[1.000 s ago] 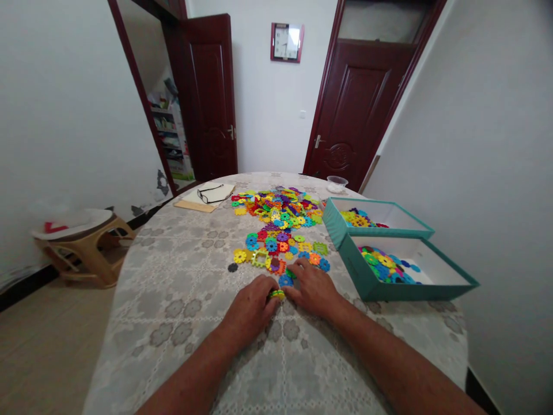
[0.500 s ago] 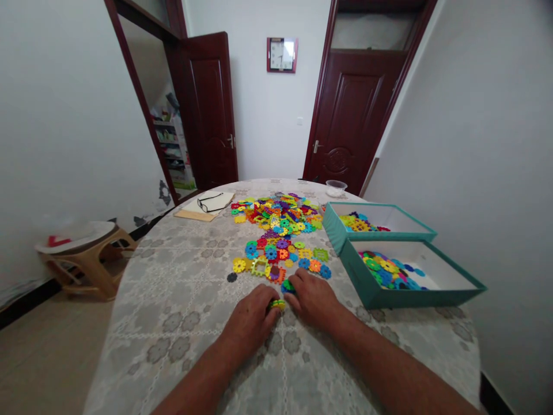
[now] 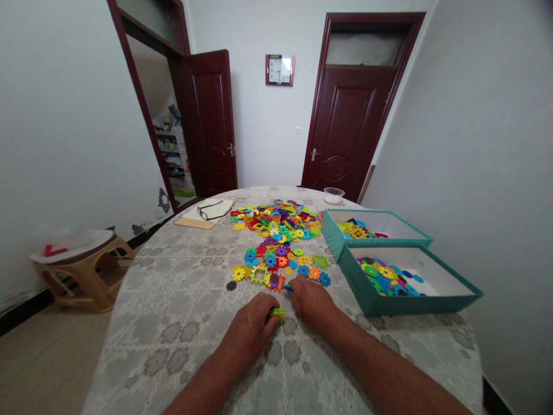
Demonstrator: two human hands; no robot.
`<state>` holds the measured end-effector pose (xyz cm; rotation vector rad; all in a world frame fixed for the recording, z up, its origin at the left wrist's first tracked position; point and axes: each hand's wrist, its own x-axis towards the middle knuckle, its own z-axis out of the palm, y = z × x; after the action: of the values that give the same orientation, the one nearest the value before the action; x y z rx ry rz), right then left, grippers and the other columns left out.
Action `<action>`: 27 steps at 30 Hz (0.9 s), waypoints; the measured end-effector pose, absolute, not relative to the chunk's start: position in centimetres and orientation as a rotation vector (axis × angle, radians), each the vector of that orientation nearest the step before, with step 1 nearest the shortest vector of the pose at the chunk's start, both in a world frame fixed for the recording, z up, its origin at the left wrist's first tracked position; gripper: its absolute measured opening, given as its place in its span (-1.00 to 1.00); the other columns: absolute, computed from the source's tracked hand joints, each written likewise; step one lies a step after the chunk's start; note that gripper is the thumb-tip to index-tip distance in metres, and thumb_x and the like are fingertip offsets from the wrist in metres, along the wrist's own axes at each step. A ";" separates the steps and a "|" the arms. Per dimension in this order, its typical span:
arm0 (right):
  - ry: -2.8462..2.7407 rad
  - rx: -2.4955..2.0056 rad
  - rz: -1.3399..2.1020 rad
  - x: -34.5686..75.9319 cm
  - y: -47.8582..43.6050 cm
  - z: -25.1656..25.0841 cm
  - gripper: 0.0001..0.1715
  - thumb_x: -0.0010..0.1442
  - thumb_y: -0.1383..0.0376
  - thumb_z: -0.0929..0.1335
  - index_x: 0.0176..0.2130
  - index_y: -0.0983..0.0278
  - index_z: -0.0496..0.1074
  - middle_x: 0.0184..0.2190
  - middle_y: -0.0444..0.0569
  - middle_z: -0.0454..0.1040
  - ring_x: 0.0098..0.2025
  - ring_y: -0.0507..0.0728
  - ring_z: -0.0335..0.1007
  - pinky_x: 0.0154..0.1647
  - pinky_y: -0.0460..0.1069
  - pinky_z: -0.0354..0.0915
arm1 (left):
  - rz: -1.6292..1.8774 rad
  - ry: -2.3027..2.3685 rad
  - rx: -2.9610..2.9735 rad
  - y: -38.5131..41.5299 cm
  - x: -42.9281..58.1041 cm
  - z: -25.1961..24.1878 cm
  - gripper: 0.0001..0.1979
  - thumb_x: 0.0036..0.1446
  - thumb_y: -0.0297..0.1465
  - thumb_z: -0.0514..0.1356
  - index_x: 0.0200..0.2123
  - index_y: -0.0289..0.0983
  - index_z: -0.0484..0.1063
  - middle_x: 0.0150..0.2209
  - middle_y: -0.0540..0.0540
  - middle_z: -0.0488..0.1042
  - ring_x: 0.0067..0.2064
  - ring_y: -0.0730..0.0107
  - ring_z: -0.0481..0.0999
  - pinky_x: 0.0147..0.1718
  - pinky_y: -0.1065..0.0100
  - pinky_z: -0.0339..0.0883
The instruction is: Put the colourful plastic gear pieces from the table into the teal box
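Where lace-clothed table [image 3: 173, 323] fills white room; left hand [image 3: 250, 328] grips stack [image 3: 275, 313]; right hand [image 3: 311, 301] flat

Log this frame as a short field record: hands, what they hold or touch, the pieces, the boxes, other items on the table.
left hand: closed on a small yellow-green stack of pieces
right hand: flat on the table, fingertips at the near edge of the loose pieces
loose pieces: many-coloured plastic discs spread mid-table
near teal box: open, some pieces inside
far teal box: open, some pieces inside
glasses: on a notepad, far left
table: round, patterned cloth
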<state>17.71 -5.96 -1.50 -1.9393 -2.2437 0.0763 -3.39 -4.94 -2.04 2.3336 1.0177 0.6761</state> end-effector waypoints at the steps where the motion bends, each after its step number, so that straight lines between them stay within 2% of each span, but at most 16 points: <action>1: -2.215 -1.879 0.140 17.8 -6.4 -1.3 -0.80 0.39 0.35 0.26 -0.05 0.27 0.45 -0.11 0.06 0.53 -0.10 0.17 0.48 -0.11 -0.01 0.28 | 0.682 1.020 2.318 -4.9 -3.4 -2.2 -0.84 0.26 -0.42 0.16 -0.10 -0.19 0.47 -0.12 -0.10 0.54 -0.10 0.26 0.52 -0.07 0.28 0.35; 5: -2.223 -1.574 0.430 18.0 -8.1 -0.5 -0.86 0.32 0.35 0.33 -0.12 0.24 0.47 -0.17 -0.03 0.56 -0.12 0.13 0.45 -0.10 -0.04 0.26 | 0.689 1.077 2.235 -4.7 -3.4 -2.9 -0.51 0.25 -0.41 0.18 0.25 -0.17 0.32 -0.08 -0.11 0.57 -0.07 0.24 0.55 -0.02 0.25 0.38; 7: -2.248 -1.448 0.518 18.0 -8.6 -0.2 -0.85 0.31 0.37 0.33 -0.14 0.24 0.50 -0.18 -0.04 0.55 -0.13 0.12 0.44 -0.08 -0.04 0.27 | 0.689 1.082 2.226 -4.5 -3.5 -3.1 -0.43 0.26 -0.40 0.19 0.32 -0.16 0.25 -0.09 -0.11 0.58 -0.08 0.23 0.56 -0.02 0.23 0.39; 10: -2.241 -1.315 0.575 17.8 -8.9 0.0 -0.77 0.31 0.41 0.31 -0.09 0.23 0.52 -0.14 -0.03 0.55 -0.08 0.12 0.44 0.01 -0.02 0.29 | 0.686 1.021 2.271 -4.4 -3.5 -3.0 -0.61 0.26 -0.39 0.19 0.15 -0.17 0.44 -0.04 -0.14 0.57 -0.03 0.20 0.55 0.03 0.20 0.39; 12: -2.215 -1.260 0.599 17.7 -8.9 0.1 -0.67 0.29 0.44 0.30 0.00 0.21 0.51 -0.07 -0.01 0.55 0.00 0.13 0.44 0.08 0.00 0.30 | 0.698 0.987 2.280 -4.4 -3.5 -2.6 -0.67 0.25 -0.41 0.20 0.08 -0.17 0.49 0.03 -0.16 0.56 0.04 0.18 0.53 0.08 0.18 0.37; 15: -2.158 -1.214 0.636 17.5 -9.1 0.1 -0.42 0.24 0.49 0.29 0.19 0.15 0.42 0.09 -0.02 0.53 0.11 0.14 0.44 0.18 0.03 0.29 | 0.717 1.005 2.244 -4.5 -3.4 -2.2 -0.51 0.22 -0.42 0.22 0.23 -0.16 0.39 0.14 -0.18 0.53 0.08 0.16 0.53 0.13 0.13 0.36; 17: -2.130 -1.218 0.631 17.8 -8.9 -0.1 -0.33 0.20 0.50 0.28 0.24 0.14 0.38 0.09 -0.04 0.55 0.05 0.13 0.48 0.15 0.03 0.33 | 0.692 1.020 2.232 -4.6 -3.4 -2.1 -0.46 0.24 -0.40 0.21 0.29 -0.14 0.33 0.14 -0.18 0.54 0.07 0.15 0.55 0.12 0.12 0.38; 19: -2.092 -1.282 0.514 18.5 -8.5 -0.5 -0.38 0.20 0.50 0.27 0.21 0.19 0.40 0.04 -0.02 0.56 -0.01 0.12 0.49 0.12 0.02 0.35 | 0.676 1.034 2.235 -4.6 -3.3 -2.2 -0.49 0.27 -0.37 0.21 0.28 -0.15 0.34 0.12 -0.17 0.56 0.07 0.14 0.55 0.11 0.13 0.38; 23: -1.941 -1.703 0.034 20.8 -7.1 -1.2 -0.54 0.33 0.40 0.26 0.18 0.30 0.40 0.17 0.18 0.43 0.24 0.25 0.30 0.30 0.14 0.21 | 0.661 1.008 2.304 -4.7 -3.4 -2.3 -0.72 0.29 -0.32 0.21 0.06 -0.15 0.48 0.01 -0.12 0.58 0.01 0.18 0.55 0.05 0.20 0.37; 25: -1.878 -1.957 -0.130 21.8 -6.4 -1.3 -0.52 0.37 0.30 0.28 0.23 0.33 0.36 0.19 0.26 0.39 0.27 0.33 0.23 0.31 0.18 0.17 | 0.623 0.982 2.341 -4.7 -3.4 -2.1 -0.80 0.32 -0.30 0.18 -0.03 -0.16 0.50 -0.07 -0.09 0.57 -0.04 0.21 0.55 0.00 0.23 0.37; 27: -1.842 -2.138 -0.192 22.6 -5.9 -1.4 -0.47 0.38 0.19 0.31 0.25 0.34 0.35 0.14 0.29 0.40 0.22 0.37 0.25 0.27 0.20 0.18 | 0.600 0.980 2.360 -4.8 -3.3 -1.9 -0.81 0.33 -0.30 0.17 -0.04 -0.17 0.49 -0.09 -0.09 0.56 -0.05 0.21 0.54 -0.03 0.24 0.36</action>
<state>22.56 -5.93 -1.39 -2.1377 -1.8416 -0.1923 -3.33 -4.82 -1.86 2.3596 0.9798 0.6001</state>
